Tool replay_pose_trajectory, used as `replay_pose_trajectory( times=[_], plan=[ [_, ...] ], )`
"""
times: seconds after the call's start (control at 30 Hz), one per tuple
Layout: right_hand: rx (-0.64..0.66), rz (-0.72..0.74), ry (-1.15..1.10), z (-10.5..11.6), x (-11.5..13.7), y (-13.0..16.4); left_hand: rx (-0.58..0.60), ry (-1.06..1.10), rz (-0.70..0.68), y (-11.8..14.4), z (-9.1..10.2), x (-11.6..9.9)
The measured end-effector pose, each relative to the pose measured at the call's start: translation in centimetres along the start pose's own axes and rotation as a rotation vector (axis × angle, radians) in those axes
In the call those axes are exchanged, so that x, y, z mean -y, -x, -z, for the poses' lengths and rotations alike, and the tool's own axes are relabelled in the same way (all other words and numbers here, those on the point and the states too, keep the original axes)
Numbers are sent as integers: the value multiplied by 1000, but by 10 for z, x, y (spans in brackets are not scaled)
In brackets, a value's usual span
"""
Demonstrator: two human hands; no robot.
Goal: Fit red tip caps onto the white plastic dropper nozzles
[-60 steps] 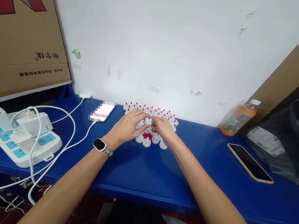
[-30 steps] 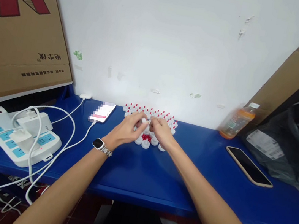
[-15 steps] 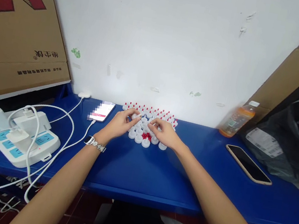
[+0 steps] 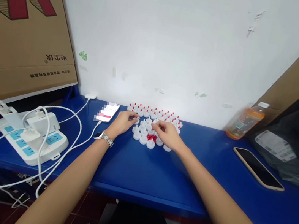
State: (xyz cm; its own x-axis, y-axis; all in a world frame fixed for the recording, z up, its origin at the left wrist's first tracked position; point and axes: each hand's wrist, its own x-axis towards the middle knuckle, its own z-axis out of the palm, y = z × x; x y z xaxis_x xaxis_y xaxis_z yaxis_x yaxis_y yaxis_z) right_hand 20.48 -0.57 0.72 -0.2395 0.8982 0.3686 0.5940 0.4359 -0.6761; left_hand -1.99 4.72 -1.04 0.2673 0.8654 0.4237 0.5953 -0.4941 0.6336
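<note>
On the blue table (image 4: pixel 132 174), white caps (image 4: pixel 150 144) stand wide side down, likely so they won't tip. The left hand (image 4: pixel 124 122) is at one cap (image 4: pixel 136 121), the right hand (image 4: pixel 168 134) over others; whether either pinches is too small to tell. Red tips (image 4: pixel 151 138) sit among them, perhaps for easy reach.

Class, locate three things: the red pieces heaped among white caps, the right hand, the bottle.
Red pieces (image 4: pixel 151 138): head view, middle of the heap.
Right hand (image 4: pixel 168 134): head view, back of the hand.
Bottle (image 4: pixel 245 123): head view, middle of its body.
</note>
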Motion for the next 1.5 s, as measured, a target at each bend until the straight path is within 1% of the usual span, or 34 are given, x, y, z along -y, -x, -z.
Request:
replay_pose_trajectory(
  times=[0.1, 0.17, 0.23, 0.3, 0.37, 0.43, 0.5, 0.6, 0.67, 0.77, 0.87, 0.9, 0.97, 1.03, 1.13, 1.17, 1.23, 1.3, 1.37, 1.4, 1.47, 1.5],
  plan=[
    [17, -8, -1, 0, -2, -5, 68, 46, 37, -2, -6, 3],
    [8, -2, 25, 0, -3, -14, 87, 53, 48, -2, -9, 5],
    [-27, 3, 99, -1, -4, -31, 104, 57, 49, -2, -8, 6],
    [-56, 3, 215, -4, -4, -54, 130, 68, 37, -2, -6, 6],
    [-36, -3, 356, -10, -3, -81, 141, 77, 31, 0, -2, 5],
    [20, -14, 492, -20, -3, -105, 116, 76, 45, 2, 3, 2],
    [86, -30, 608, -33, -2, -124, 61, 64, 65, 4, 7, -2],
    [157, -50, 731, -51, -1, -139, -2, 42, 48, 7, 10, -7],
    [175, -50, 754, -58, 1, -143, -15, 25, 29, 8, 9, -7],
    [155, -40, 746, -57, 5, -139, -45, -31, 7, 8, 7, -3],
    [81, -27, 691, -44, 12, -123, -123, -110, -48, 10, 6, -4],
    [45, -22, 630, -39, 15, -113, -151, -135, -77, 11, 6, -7],
    [-2, -13, 441, -29, 18, -91, -187, -164, -142, 14, 6, -15],
    [-27, -2, 269, -21, 20, -65, -160, -141, -202, 18, 6, -26],
    [-61, 38, 104, -16, 19, -31, -21, -56, -247, 22, 2, -43],
    [-77, 60, 56, -15, 17, -23, 19, -34, -262, 23, 1, -47],
    [-96, 72, -59, -16, 14, -14, 48, -17, -311, 23, 0, -54],
    [-84, -1, -219, -16, 11, -13, 32, -50, -380, 24, 0, -60],
    [-72, -127, -384, -12, 7, -15, 3, -106, -449, 24, 3, -62],
    [-88, -180, -440, -9, 4, -16, -19, -127, -468, 23, 5, -62],
    [-162, -219, -446, 0, -1, -17, -84, -124, -447, 23, 10, -59],
    [-190, -200, -388, 5, -4, -17, -114, -97, -398, 22, 12, -57]
  ],
)
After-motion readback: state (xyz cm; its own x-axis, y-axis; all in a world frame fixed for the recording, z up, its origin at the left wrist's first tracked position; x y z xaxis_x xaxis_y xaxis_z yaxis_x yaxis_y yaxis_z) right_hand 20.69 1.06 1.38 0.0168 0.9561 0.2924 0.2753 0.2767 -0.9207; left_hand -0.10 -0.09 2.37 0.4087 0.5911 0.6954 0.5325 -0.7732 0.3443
